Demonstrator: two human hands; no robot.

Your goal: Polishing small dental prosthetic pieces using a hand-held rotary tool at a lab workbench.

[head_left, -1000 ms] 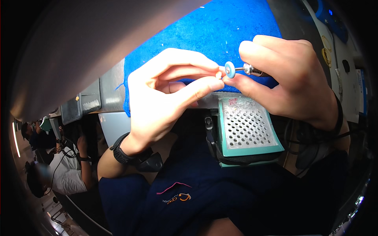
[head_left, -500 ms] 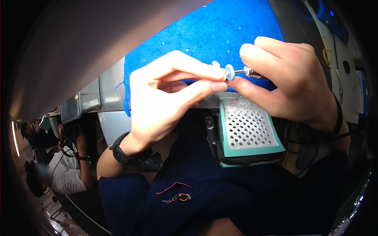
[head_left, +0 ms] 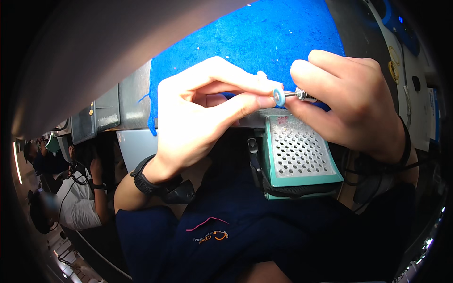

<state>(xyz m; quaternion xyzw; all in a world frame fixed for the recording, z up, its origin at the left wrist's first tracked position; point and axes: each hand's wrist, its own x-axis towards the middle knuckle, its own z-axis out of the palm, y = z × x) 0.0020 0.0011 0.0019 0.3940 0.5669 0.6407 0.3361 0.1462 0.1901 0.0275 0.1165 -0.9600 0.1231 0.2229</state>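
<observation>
My right hand (head_left: pixel 347 96) grips a rotary handpiece (head_left: pixel 306 95), most of it hidden in my fist. From its metal shank a small light-blue polishing wheel (head_left: pixel 279 96) points left. My left hand (head_left: pixel 198 108) is pinched, with thumb and index fingertips right beside the wheel's face. Whatever those fingertips hold is too small or hidden to make out. A little whitish bit (head_left: pixel 262 74) shows just above the left index finger. My right thumb reaches close under the wheel, near the left fingertips.
Behind my hands a blue cloth (head_left: pixel 245 37) covers the bench. Below them sits a green box with a perforated metal top (head_left: pixel 302 151). Dark trays (head_left: pixel 107 111) lie at left, a yellow ring-shaped coil (head_left: pixel 393 63) at right. A large blurred shape (head_left: pixel 104 56) blocks the upper left. Other people sit at far left.
Both hands and the wheel have shifted slightly to the right, and the wheel sits a little lower. The view has also moved slightly. Both grips look the same.
</observation>
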